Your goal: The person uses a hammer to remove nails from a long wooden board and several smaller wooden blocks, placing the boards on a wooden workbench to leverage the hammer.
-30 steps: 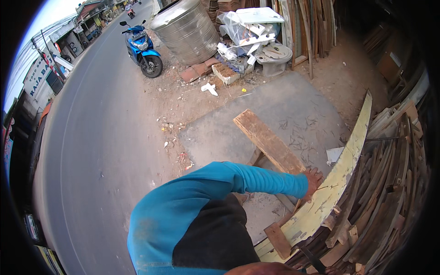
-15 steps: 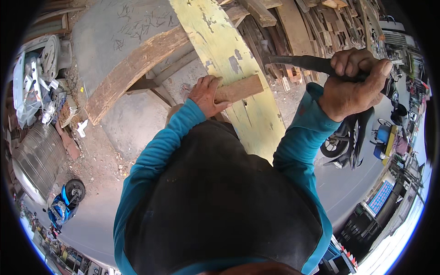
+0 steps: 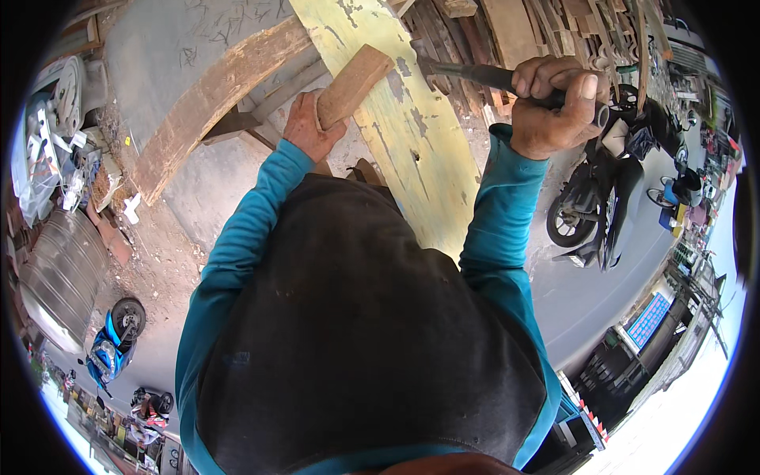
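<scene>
My left hand (image 3: pixel 310 127) is closed round the lower end of a short brown wood block (image 3: pixel 356 83). The block slants up and to the right, its far end over a long yellow plank (image 3: pixel 412 150) with peeling paint. Off to the right, my right hand (image 3: pixel 558 107) grips the dark handle of a hammer (image 3: pixel 483 75). The handle's hollow round end sticks out past my thumb. The hammer points left toward the plank's right edge; its head is dark and hard to make out.
A curved rough timber (image 3: pixel 229 95) runs from the plank to the left, beside a grey panel (image 3: pixel 158 71) with scattered nails. Stacked wood (image 3: pixel 507 32) lies beyond. A black motorbike (image 3: pixel 594 198) stands right, a metal drum (image 3: pixel 63 265) and a blue motorbike (image 3: pixel 111 348) left.
My left hand has moved left with the block, which has turned from nearly lying across the plank to a steeper slant. My right hand and the hammer have shifted left and slightly farther away.
</scene>
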Demonstrator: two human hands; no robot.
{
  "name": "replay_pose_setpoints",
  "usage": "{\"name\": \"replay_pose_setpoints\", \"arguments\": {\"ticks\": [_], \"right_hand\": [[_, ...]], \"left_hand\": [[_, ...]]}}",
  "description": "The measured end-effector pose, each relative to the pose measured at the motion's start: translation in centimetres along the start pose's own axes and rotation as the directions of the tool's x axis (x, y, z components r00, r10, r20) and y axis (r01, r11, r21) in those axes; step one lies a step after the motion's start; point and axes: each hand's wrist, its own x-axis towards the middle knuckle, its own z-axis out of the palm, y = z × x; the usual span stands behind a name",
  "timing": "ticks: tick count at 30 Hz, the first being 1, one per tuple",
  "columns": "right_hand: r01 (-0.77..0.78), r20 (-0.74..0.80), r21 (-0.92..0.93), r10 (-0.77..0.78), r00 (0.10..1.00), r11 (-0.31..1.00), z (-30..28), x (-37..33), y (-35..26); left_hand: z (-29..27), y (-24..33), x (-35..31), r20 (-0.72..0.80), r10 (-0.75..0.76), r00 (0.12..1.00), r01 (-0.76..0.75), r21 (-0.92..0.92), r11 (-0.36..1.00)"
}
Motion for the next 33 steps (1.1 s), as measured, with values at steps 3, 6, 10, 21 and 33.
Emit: {"name": "replay_pose_setpoints", "arguments": {"ticks": [3,6,10,21,33], "right_hand": [[-0.078,0.101,0.070,0.071,0.992,0.995,-1.5,-1.3,0.4],[-0.231,0.266,0.163,0.183,0.946,0.959,-3.1,-1.8,-1.7],[-0.293,0.377,0.153,0.219,0.900,0.944,-5.1,-1.1,-2.6],[-0.516,0.196,0.482,0.487,0.851,0.708,-14.7,7.8,8.5],[-0.400,0.067,0.270,0.397,0.915,0.876,-10.3,5.3,3.2]], "left_hand": [[1.3,-0.6,0.1,-0.018,0.048,0.999,-0.048,0.037,0.998],[1.4,-0.6,-0.2,0.033,-0.026,0.999,0.027,-0.032,0.999],[1.9,-0.1,0.0,0.091,-0.102,0.991,0.111,-0.103,0.988],[1.7,1.7,0.7,0.262,-0.358,0.896,0.387,-0.067,0.919],[3.3,0.2,1.1,0.310,-0.378,0.873,0.469,-0.318,0.824]]}}
